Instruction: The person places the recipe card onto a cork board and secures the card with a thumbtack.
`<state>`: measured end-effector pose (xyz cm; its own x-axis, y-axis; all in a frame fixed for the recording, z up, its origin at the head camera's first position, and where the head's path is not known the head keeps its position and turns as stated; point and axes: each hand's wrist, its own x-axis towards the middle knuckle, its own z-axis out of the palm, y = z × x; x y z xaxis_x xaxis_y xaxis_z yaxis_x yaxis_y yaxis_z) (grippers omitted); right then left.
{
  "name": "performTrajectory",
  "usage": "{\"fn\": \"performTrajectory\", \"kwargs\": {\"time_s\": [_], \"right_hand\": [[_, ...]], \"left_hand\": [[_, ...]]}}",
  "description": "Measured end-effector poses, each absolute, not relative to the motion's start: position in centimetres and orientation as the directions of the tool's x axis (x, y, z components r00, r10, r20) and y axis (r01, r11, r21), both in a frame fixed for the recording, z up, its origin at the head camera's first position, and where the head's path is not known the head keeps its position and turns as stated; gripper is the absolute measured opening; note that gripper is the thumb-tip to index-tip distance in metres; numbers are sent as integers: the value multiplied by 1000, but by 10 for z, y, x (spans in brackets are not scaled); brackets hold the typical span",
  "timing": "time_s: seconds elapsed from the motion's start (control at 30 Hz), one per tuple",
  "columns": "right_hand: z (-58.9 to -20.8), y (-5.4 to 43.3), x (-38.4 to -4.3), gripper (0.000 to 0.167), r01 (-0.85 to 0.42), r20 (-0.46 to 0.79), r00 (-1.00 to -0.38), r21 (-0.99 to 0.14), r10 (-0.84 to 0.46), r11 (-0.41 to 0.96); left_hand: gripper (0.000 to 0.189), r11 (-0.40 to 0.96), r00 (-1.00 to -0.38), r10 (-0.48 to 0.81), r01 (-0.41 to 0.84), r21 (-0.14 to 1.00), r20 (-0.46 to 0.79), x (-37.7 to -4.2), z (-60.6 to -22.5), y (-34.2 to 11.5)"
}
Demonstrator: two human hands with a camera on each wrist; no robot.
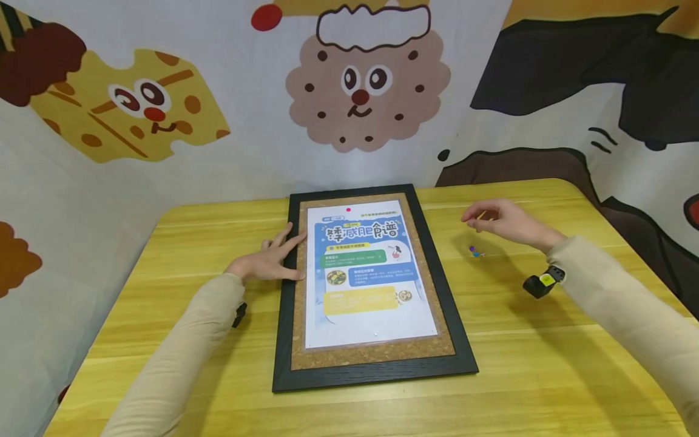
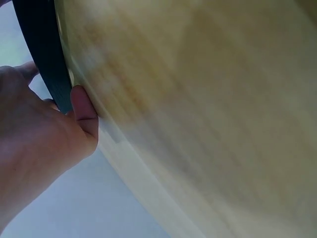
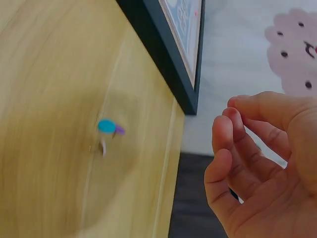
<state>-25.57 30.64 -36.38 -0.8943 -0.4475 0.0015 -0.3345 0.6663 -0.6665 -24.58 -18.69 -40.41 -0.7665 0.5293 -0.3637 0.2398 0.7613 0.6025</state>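
A cork board (image 1: 371,352) in a black frame (image 1: 377,381) lies on the table, carrying a printed poster (image 1: 349,325) with Chinese lettering. One pink thumbtack (image 1: 348,210) shows at the poster's top. My left hand (image 1: 273,258) rests on the frame's left side, thumb and fingers spread, fingertips reaching over its edge. To the right of the board my right hand (image 1: 505,223) is raised, its thumb and index fingertips close together (image 3: 233,116); I cannot tell whether something small is between them. Below it lie several small thumbtacks, among them a blue one (image 3: 106,126) and a purple one (image 3: 120,129).
The yellow wood-grain table (image 1: 546,364) extends on both sides of the board and toward me. A white cloth wall (image 1: 246,176) with cartoon food pictures stands right behind the table's back edge. Black wrist devices (image 1: 540,285) sit on the sleeves.
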Motion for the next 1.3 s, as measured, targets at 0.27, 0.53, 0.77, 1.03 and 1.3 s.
{"fn": "performTrajectory", "kwargs": {"time_s": [0.27,0.53,0.77,1.03,1.3], "right_hand": [[-366,326,-252,25,-283,-10,-925,-648,-379,707],[-385,335,-245,20,-301,18,-922,-665,-388,684],[-407,338,-237,19,-235,-53,-928,-686,-369,689],[-418,341,-231,17,-225,-42,-930,-718,-364,659],[-422,342,-227,16,-205,-48,-941,-704,-334,680]], "left_hand": [[98,767,-768,521,231,598,-372,-248,-408,-188],[98,773,-774,515,233,590,-369,-248,-408,-189],[98,777,-770,519,243,581,-371,-248,-407,-189],[98,769,-762,528,242,592,-375,-246,-405,-188],[97,778,-769,518,243,580,-374,-247,-406,-188]]}}
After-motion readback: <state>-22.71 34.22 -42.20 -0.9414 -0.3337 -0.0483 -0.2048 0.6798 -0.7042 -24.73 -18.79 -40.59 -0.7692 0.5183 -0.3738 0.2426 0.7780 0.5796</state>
